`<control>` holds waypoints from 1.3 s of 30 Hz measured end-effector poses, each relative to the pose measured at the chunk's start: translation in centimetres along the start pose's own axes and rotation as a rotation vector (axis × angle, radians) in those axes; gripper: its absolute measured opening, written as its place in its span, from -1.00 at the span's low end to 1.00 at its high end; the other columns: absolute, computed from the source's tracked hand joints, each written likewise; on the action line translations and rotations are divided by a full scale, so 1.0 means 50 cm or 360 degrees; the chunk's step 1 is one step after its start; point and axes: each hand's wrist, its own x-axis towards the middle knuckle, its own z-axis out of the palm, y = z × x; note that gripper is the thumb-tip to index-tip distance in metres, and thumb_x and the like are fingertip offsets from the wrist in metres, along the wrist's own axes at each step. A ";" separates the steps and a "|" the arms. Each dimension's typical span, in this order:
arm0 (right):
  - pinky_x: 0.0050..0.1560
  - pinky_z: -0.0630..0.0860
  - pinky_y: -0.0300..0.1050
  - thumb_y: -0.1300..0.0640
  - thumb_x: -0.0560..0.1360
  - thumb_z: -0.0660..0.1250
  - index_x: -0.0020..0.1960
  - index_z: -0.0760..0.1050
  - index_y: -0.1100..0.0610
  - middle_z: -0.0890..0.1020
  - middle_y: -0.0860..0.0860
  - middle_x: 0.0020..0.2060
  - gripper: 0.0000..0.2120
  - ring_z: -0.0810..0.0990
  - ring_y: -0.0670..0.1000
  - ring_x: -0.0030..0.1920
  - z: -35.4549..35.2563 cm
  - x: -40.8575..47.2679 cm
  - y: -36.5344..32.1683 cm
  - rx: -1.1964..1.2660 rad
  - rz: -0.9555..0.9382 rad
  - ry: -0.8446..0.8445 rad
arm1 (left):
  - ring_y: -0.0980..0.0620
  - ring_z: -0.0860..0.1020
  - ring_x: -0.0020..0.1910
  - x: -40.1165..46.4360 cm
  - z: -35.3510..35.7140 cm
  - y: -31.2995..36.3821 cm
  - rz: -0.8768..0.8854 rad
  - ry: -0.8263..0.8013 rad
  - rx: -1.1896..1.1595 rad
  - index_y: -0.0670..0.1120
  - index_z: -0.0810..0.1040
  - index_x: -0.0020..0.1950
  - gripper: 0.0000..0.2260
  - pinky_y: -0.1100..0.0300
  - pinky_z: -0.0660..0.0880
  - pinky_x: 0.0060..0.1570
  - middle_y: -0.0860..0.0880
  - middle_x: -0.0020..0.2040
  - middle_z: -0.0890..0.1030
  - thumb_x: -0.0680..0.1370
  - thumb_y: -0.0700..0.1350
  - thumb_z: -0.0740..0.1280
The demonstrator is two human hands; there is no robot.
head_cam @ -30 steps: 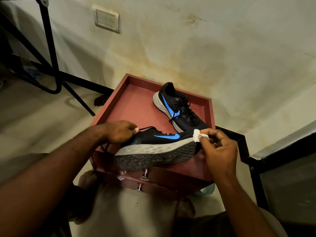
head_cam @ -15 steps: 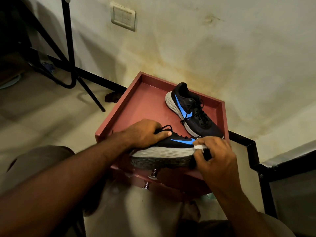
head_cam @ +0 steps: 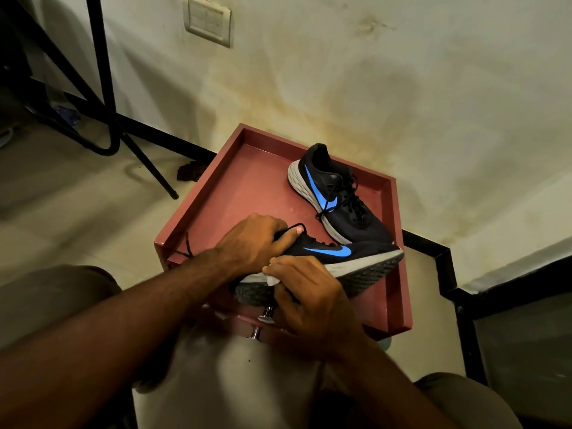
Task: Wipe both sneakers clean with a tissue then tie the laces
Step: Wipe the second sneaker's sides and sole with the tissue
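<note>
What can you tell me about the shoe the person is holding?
The held sneaker is black with a bright blue swoosh, a pale grey-white midsole and a dark ridged tread. It is tipped on its side at the front of the red tray, sole facing the camera, toe pointing right. The left hand grips its upper near the loose black laces. The right hand presses a small white tissue against the midsole near the heel. Its toe lies close to the other sneaker.
</note>
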 end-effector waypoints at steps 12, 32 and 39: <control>0.45 0.41 0.03 0.28 0.71 0.13 0.28 0.59 0.31 0.60 0.19 0.30 -0.70 0.53 0.19 0.37 0.046 0.004 -0.035 -0.0012 -0.0356 -0.0307 | -0.02 0.44 -0.46 0.026 -0.021 -0.002 0.0058 -0.0323 -0.0064 -0.13 0.51 -0.33 -0.44 0.01 0.44 -0.36 -0.11 -0.42 0.54 0.62 0.29 0.22; -0.01 0.58 0.06 0.20 0.53 0.38 -0.10 0.68 0.20 0.71 0.03 -0.11 -0.88 0.62 0.08 -0.08 -0.065 -0.025 0.035 -0.0178 0.0120 -0.0067 | -0.04 0.38 -0.53 0.026 -0.036 0.006 0.0264 -0.0375 -0.0032 -0.13 0.51 -0.39 -0.49 0.03 0.32 -0.47 -0.11 -0.50 0.49 0.61 0.19 0.33; -0.02 0.61 0.05 0.13 0.55 0.33 -0.11 0.69 0.19 0.71 0.02 -0.15 -0.80 0.62 0.06 -0.09 -0.122 -0.047 0.072 -0.0324 0.0213 -0.0011 | 0.06 0.35 -0.54 0.029 -0.058 -0.002 0.0225 -0.0347 -0.0013 -0.04 0.46 -0.43 -0.50 0.02 0.35 -0.44 -0.03 -0.52 0.43 0.59 0.24 0.33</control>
